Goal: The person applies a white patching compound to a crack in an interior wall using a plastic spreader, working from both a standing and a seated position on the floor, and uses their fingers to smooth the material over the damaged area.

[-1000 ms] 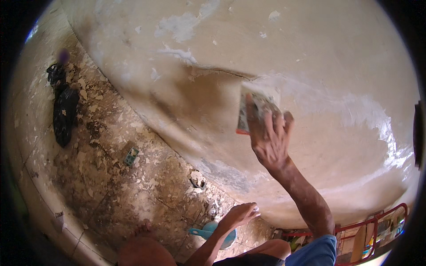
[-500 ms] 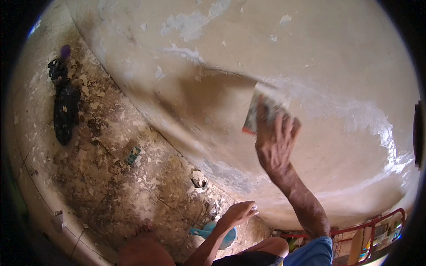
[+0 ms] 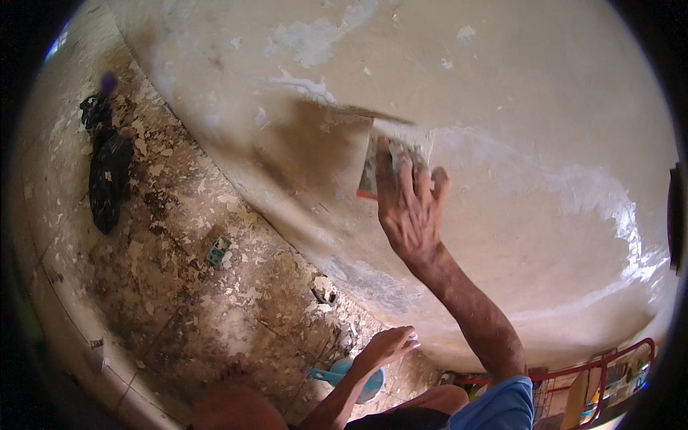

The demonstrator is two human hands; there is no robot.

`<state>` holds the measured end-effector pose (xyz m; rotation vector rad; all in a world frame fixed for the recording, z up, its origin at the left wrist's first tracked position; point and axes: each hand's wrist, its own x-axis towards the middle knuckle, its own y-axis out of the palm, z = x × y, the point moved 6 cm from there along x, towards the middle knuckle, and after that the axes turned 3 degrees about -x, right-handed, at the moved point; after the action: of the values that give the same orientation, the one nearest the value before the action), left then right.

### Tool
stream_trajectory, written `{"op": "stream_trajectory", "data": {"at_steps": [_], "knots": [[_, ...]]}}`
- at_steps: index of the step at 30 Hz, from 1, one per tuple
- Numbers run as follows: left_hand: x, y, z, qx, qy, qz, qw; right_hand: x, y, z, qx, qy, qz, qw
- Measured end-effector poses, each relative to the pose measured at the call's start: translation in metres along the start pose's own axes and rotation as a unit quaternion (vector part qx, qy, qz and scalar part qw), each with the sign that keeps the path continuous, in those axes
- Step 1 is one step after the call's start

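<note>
My right hand presses a flat, grimy rectangular pad with a reddish edge against the patched beige wall, its fingers curled over the pad. Below it a cracked, raised line crosses the wall near the pad's top. My left hand is low by the wall's base, fingers curled together with something pale at the fingertips, too small to name. A light blue container with a handle sits on the floor under my left forearm.
The tiled floor along the wall is covered with paint flakes. Black plastic bags lie at the left, a small green block nearer the middle. A red metal rack with items stands at the lower right. My bare legs are at the bottom.
My right hand with the pad moved slightly right, then back left and upward along the wall. My left hand stays in nearly the same place.
</note>
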<state>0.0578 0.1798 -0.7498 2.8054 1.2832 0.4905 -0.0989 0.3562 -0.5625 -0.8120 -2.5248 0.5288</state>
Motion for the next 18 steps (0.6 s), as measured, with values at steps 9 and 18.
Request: {"op": "stream_trajectory", "data": {"at_steps": [9,18], "knots": [[0.0,-0.013,0.007,0.015,-0.022,-0.007,1.0,-0.043,0.025,0.027,-0.006,-0.079,0.143,0.987],[0.001,0.006,0.001,0.03,-0.037,0.042,0.998,0.012,0.031,0.016,-0.048,0.049,0.063,0.996]]}}
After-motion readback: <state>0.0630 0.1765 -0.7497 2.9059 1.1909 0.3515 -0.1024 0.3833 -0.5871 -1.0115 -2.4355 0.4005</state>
